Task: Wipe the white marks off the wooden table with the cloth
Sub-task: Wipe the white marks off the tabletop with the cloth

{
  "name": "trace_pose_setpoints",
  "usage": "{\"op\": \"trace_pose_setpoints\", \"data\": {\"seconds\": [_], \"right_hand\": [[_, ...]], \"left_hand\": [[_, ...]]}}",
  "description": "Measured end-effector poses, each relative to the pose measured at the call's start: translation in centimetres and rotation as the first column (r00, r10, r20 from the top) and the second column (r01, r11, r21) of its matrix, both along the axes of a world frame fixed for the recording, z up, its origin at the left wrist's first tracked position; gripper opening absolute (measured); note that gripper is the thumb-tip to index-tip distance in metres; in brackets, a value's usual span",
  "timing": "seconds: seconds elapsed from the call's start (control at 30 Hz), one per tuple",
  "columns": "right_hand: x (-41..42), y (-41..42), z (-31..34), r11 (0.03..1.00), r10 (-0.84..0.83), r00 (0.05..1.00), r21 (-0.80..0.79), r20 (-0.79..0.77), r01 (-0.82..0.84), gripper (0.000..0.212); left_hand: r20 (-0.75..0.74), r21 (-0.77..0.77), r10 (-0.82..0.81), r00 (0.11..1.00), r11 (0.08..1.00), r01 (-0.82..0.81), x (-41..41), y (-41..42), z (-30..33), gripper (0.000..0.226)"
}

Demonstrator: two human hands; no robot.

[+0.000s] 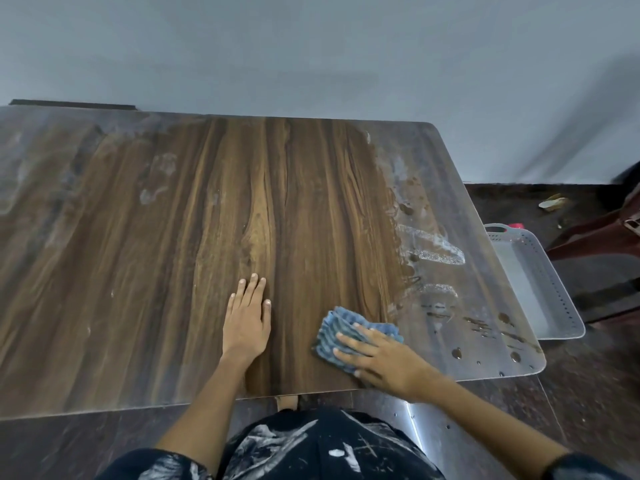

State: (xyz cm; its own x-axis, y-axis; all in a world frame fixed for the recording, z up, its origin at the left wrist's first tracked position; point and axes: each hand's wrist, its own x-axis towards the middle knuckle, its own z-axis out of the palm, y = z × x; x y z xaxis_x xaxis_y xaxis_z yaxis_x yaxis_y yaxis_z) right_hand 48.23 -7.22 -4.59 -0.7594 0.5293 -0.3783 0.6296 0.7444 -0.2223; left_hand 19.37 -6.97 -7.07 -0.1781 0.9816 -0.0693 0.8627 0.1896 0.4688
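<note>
The wooden table [304,188] fills the view, its middle strip dark and clean. White marks [433,252] with water drops cover its right side, and hazy white marks [156,181] spread over the left side. My right hand [384,358] lies flat on a crumpled blue cloth [337,332], pressing it on the table near the front edge, just left of the right-hand marks. My left hand [247,315] rests flat on the clean wood, fingers together, holding nothing.
A white perforated plastic tray [550,292] sits on the dark floor beside the table's right edge. A dark red chair [602,233] stands further right. A grey wall runs behind the table. My lap is below the front edge.
</note>
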Motion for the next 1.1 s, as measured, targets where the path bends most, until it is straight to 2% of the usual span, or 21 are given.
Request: {"op": "trace_pose_setpoints", "data": {"seconds": [0.07, 0.13, 0.2, 0.27, 0.3, 0.4, 0.47, 0.57, 0.63, 0.77, 0.87, 0.93, 1.0, 1.1], "right_hand": [[2.6, 1.5, 0.3, 0.998, -0.05, 0.997, 0.045, 0.051, 0.048, 0.048], [3.5, 3.4, 0.5, 0.982, -0.183, 0.982, 0.062, 0.048, 0.179, 0.049], [1.9, 4.6, 0.4, 0.932, -0.361, 0.932, 0.036, 0.018, 0.36, 0.051], [-1.0, 4.4, 0.3, 0.887, -0.461, 0.887, -0.014, 0.019, 0.461, 0.052], [-2.5, 3.7, 0.2, 0.893, -0.448, 0.894, -0.027, 0.013, 0.448, 0.052], [-5.5, 0.2, -0.3, 0.962, -0.274, 0.961, -0.029, -0.039, 0.273, 0.052], [-5.2, -1.8, -0.7, 0.986, -0.167, 0.983, -0.034, -0.071, 0.165, 0.05], [-2.2, -2.9, -0.8, 0.994, -0.1, 0.985, -0.063, -0.137, 0.092, 0.048], [1.1, -2.5, -0.8, 0.99, -0.134, 0.976, -0.068, -0.169, 0.124, 0.047], [7.8, 1.0, -0.5, 0.942, -0.333, 0.932, -0.002, -0.141, 0.336, 0.045], [8.2, 4.2, 0.0, 0.821, -0.569, 0.809, -0.045, -0.148, 0.569, 0.046], [5.7, 4.7, 0.2, 0.76, -0.649, 0.752, -0.051, -0.117, 0.648, 0.046], [3.1, 3.6, 0.3, 0.812, -0.583, 0.803, -0.075, -0.125, 0.578, 0.046], [2.3, -0.2, 0.0, 0.944, -0.327, 0.925, -0.113, -0.192, 0.31, 0.046]], "left_hand": [[0.005, -0.01, 0.022, 1.0, 1.0, -0.022, 0.3, -0.9, 0.0, 0.048], [0.012, -0.026, 0.051, 0.999, 0.998, -0.051, 0.7, -1.9, 0.1, 0.048], [0.009, -0.048, 0.083, 0.996, 0.995, -0.083, 1.3, -3.0, 0.1, 0.049], [0.007, -0.068, 0.12, 0.993, 0.991, -0.119, 1.9, -3.7, 0.1, 0.049], [0.007, -0.072, 0.14, 0.99, 0.988, -0.139, 2.3, -4.0, 0.1, 0.049], [0.024, -0.083, 0.199, 0.98, 0.977, -0.196, 3.1, -4.3, 0.0, 0.048], [0.048, -0.081, 0.244, 0.968, 0.967, -0.24, 3.8, -4.4, 0.2, 0.048], [0.066, -0.1, 0.311, 0.948, 0.947, -0.304, 4.8, -4.2, 0.7, 0.049], [0.055, -0.133, 0.338, 0.939, 0.935, -0.329, 5.7, -4.0, 1.1, 0.05], [0.024, -0.195, 0.334, 0.942, 0.926, -0.323, 7.3, -4.0, 1.7, 0.052], [0.019, -0.214, 0.303, 0.953, 0.932, -0.292, 8.8, -4.2, 2.1, 0.051], [0.018, -0.211, 0.28, 0.96, 0.939, -0.27, 10.1, -4.3, 2.4, 0.05], [0.023, -0.201, 0.26, 0.965, 0.947, -0.25, 11.3, -4.3, 2.6, 0.049], [0.047, -0.182, 0.24, 0.97, 0.957, -0.228, 12.4, -4.0, 2.7, 0.047]]}}
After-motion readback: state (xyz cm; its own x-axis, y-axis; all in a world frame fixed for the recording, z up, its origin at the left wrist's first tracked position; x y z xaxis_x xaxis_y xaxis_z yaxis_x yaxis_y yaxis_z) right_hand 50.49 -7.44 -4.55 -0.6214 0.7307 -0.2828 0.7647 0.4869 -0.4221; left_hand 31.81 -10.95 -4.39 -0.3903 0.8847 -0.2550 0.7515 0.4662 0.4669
